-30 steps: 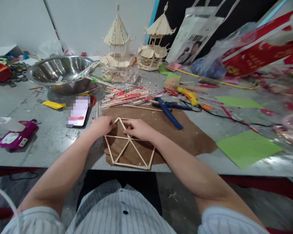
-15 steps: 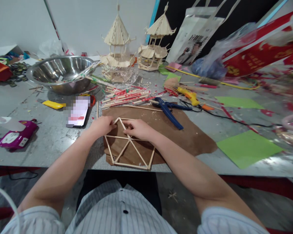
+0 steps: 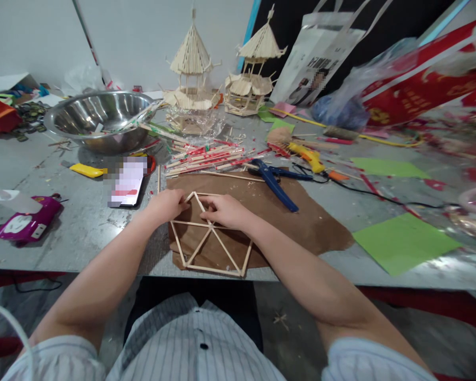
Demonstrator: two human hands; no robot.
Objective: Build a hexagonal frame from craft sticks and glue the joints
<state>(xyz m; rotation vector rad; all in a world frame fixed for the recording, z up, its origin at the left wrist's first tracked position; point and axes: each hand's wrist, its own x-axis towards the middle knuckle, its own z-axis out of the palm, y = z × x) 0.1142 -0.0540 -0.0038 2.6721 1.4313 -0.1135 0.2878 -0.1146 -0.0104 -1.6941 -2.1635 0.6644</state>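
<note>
A hexagon-shaped frame of pale wooden sticks point(image 3: 213, 270), with spokes crossing at its middle, lies on a brown sheet point(image 3: 313, 227) at the table's front edge. My left hand point(image 3: 167, 205) has its fingers closed on the frame's upper left side. Just above the crossing point, my right hand point(image 3: 225, 210) pinches one of the spokes. Part of the frame's right side is hidden by my right hand and wrist. Blue-handled pliers point(image 3: 275, 185) rest on the sheet, beyond my right hand.
Wrapped sticks point(image 3: 210, 156) are heaped behind the sheet. A metal bowl point(image 3: 99, 119), yellow cutter point(image 3: 87, 170) and phone point(image 3: 129, 180) lie to the left. Two stick pagodas point(image 3: 192, 53) stand behind. A yellow glue gun point(image 3: 307, 155) and green paper point(image 3: 404, 242) are on the right.
</note>
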